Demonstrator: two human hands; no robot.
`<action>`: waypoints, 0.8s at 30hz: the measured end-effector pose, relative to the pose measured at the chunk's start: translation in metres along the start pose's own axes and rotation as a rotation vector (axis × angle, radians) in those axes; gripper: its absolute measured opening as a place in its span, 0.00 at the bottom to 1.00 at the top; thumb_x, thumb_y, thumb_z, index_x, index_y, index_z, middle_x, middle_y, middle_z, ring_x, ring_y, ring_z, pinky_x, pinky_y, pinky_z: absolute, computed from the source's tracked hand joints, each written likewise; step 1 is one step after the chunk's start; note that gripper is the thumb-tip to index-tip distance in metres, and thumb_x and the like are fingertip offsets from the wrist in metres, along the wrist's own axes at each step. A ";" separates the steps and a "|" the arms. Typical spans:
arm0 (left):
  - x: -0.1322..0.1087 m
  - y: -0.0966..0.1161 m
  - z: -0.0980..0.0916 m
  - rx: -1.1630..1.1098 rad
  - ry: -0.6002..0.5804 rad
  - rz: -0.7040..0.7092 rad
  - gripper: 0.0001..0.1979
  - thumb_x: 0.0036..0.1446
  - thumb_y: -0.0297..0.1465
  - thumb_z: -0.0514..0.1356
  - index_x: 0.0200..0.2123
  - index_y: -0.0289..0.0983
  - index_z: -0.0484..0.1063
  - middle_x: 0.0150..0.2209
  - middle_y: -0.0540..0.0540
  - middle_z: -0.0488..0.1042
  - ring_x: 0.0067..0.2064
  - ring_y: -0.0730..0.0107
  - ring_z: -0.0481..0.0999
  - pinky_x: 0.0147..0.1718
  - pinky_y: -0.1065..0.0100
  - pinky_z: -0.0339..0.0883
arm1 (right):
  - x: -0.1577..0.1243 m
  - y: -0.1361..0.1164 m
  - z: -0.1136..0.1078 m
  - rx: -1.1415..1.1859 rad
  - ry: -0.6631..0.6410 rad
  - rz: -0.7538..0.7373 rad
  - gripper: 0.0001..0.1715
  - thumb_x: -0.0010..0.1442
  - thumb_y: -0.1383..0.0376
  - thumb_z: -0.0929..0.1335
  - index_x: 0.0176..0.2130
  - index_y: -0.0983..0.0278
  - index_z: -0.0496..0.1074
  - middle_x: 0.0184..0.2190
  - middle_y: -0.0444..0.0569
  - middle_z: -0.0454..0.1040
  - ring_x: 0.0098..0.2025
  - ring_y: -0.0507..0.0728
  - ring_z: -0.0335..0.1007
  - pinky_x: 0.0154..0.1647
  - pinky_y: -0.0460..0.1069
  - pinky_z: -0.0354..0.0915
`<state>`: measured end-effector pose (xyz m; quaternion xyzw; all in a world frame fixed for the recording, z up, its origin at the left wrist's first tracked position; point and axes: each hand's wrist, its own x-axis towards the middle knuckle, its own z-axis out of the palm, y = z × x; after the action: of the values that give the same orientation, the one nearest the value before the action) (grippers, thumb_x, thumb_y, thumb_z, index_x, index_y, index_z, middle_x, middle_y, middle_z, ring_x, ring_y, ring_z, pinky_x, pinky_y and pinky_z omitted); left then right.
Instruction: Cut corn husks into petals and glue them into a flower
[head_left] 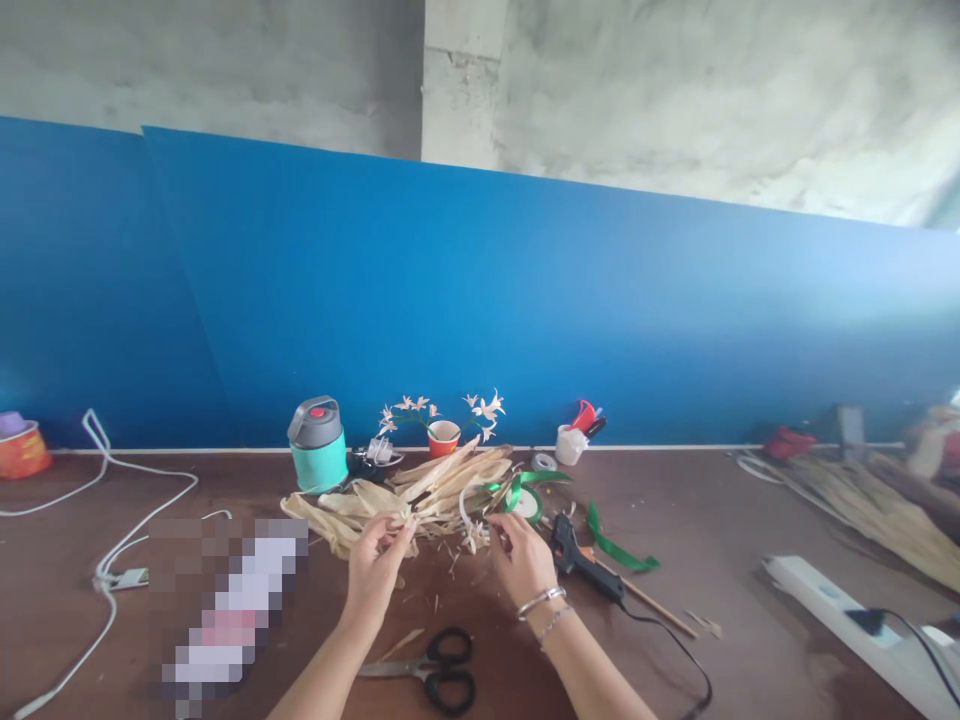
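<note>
My left hand (373,570) is closed in a pinch at the near edge of a heap of dried corn husks (457,478). A small pale bit shows at its fingertips, too small to name. My right hand (523,562), with bracelets at the wrist, has its fingers curled together beside a small pale husk flower (474,538). Whether those fingers hold anything is hidden. Close behind the right hand lies a spool of green ribbon (525,503). A black glue gun (574,548) rests to its right. Black-handled scissors (439,670) lie between my forearms.
Behind the husks stand a teal container (320,462) and an orange cup (444,440) with husk flowers. A white cup (571,445) holds pens. A power strip (847,620) lies right; white cables (112,540) run left. A blue partition (480,300) closes the back.
</note>
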<state>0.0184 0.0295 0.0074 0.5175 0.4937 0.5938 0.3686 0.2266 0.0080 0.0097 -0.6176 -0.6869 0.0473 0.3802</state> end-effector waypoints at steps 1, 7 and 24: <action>0.000 -0.001 0.000 0.016 0.000 0.023 0.13 0.42 0.41 0.64 0.26 0.37 0.75 0.33 0.45 0.74 0.33 0.64 0.70 0.32 0.69 0.62 | 0.000 0.000 0.001 -0.007 -0.009 -0.011 0.14 0.57 0.68 0.59 0.38 0.63 0.72 0.33 0.49 0.73 0.31 0.54 0.68 0.33 0.46 0.62; -0.001 -0.001 0.002 0.189 -0.054 0.226 0.08 0.43 0.38 0.64 0.24 0.40 0.75 0.34 0.44 0.74 0.41 0.56 0.70 0.43 0.62 0.61 | -0.003 -0.002 0.001 -0.101 -0.056 -0.063 0.15 0.53 0.71 0.63 0.42 0.61 0.70 0.37 0.50 0.72 0.39 0.56 0.68 0.39 0.47 0.62; -0.016 -0.005 0.024 0.733 -0.109 0.316 0.05 0.49 0.32 0.61 0.24 0.40 0.75 0.36 0.44 0.75 0.43 0.52 0.69 0.40 0.57 0.57 | -0.001 0.016 0.006 0.072 0.100 -0.060 0.09 0.59 0.66 0.60 0.29 0.62 0.66 0.29 0.50 0.70 0.32 0.56 0.66 0.34 0.48 0.62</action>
<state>0.0443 0.0203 -0.0023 0.7150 0.5668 0.3995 0.0894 0.2366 0.0132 -0.0034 -0.5844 -0.6829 0.0295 0.4373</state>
